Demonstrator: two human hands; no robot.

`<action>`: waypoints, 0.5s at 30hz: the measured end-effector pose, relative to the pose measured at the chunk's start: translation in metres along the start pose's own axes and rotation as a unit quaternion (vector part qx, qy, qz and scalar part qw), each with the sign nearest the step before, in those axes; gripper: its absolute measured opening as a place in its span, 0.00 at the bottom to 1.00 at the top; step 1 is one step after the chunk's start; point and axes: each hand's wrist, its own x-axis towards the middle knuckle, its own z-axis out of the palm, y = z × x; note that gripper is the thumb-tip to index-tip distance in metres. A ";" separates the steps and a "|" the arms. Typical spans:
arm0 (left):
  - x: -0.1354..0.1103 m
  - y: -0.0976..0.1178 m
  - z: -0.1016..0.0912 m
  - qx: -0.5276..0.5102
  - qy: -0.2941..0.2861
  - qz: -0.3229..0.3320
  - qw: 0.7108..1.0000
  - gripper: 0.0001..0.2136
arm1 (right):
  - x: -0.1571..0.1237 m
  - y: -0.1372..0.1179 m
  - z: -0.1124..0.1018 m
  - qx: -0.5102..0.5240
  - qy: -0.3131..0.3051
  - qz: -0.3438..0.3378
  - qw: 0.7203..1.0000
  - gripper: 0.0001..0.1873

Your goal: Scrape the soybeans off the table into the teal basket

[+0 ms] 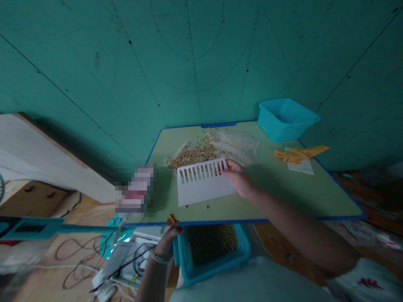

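Note:
My right hand (237, 178) is closed round the right end of a white plastic board with a row of slots (204, 191), held tilted over the table. Right behind the board lies a spread of tan beans (192, 156) mixed with pale, rice-like grains (237, 144). Below the table's front edge, my left hand (168, 243) grips the left rim of a blue plastic basin (217, 270). Inside that basin is a mass of beans (212, 243), greenish and tan in the shade. A few single beans lie between the board and the table edge.
A second blue basin (277, 130) stands at the table's back right corner. Near it, an orange cloth (296, 154) lies on a white sheet (302, 167). A dry brown scrap (171, 219) sits at the front edge of the table (327, 201). Cables and boxes clutter the floor at left.

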 end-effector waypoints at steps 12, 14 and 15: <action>0.003 -0.002 -0.003 0.004 0.000 -0.011 1.000 0.10 | -0.003 -0.003 0.001 -0.021 -0.008 0.016 1.000 0.10; 0.003 -0.002 -0.002 0.003 0.002 -0.010 1.000 0.10 | -0.003 -0.003 0.001 -0.025 -0.013 0.018 0.999 0.10; 0.003 -0.002 -0.002 0.002 0.003 -0.008 1.000 0.10 | -0.003 -0.002 0.000 -0.027 -0.016 0.017 0.999 0.10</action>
